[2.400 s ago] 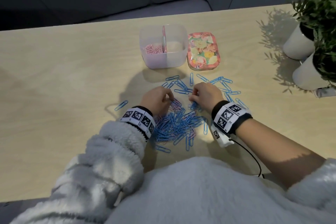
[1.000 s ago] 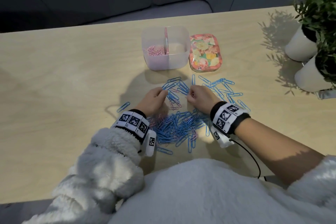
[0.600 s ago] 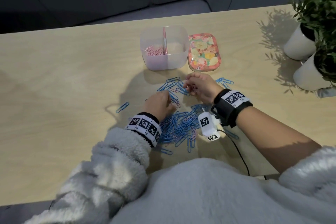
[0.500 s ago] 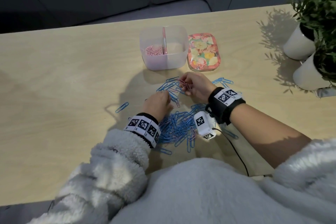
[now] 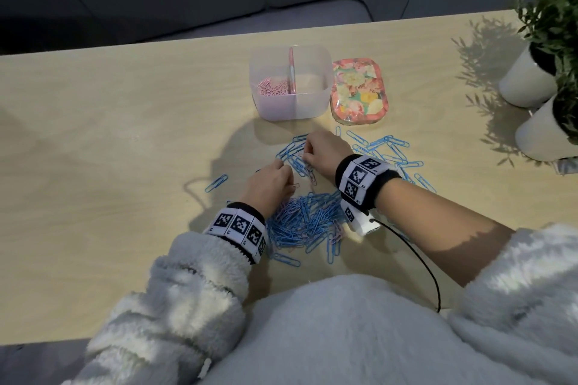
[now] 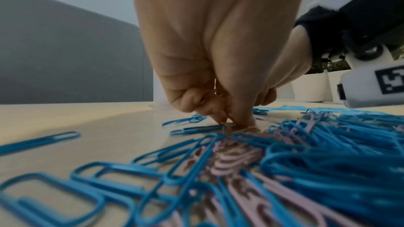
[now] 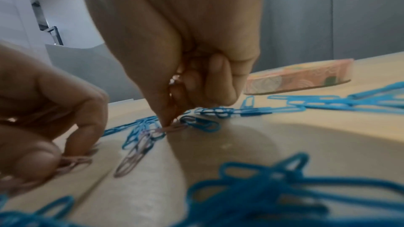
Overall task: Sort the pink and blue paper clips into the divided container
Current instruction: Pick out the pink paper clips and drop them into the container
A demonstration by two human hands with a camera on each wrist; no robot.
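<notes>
My left grip (image 5: pixel 271 183) is down at the far edge of the clip pile (image 5: pixel 308 222), which lies mid-bench toward the near edge, right in front of me. Its fingers (image 6: pixel 218 113) are curled and pinching a pink clip (image 6: pixel 242 128) against the bench (image 5: pixel 109 166); more pink wire shows tucked up between them.

My right grip (image 5: pixel 325 151) is just beyond the left one, nearer the container (image 5: pixel 291 84). Its fingers (image 7: pixel 210 78) are curled round a few pink clips already held in the palm, while the fingertips pinch another pink clip (image 7: pixel 174 128) lying among blue ones on the bench.

The pile is mostly blue clips (image 5: pixel 316 212) with pink ones mixed in. More blue clips (image 5: pixel 387 150) lie scattered toward the right, between my right wrist and the lid (image 5: pixel 359 91), and a single blue clip (image 5: pixel 216 183) lies apart to the left of my left grip.

The container stands toward the far edge, about mid-bench. Its left compartment holds pink clips (image 5: pixel 272 87); I cannot tell what lies in the right one. The flowered lid lies flat just beside it on the right. Two white plant pots (image 5: pixel 525 84) stand at the far right corner.
</notes>
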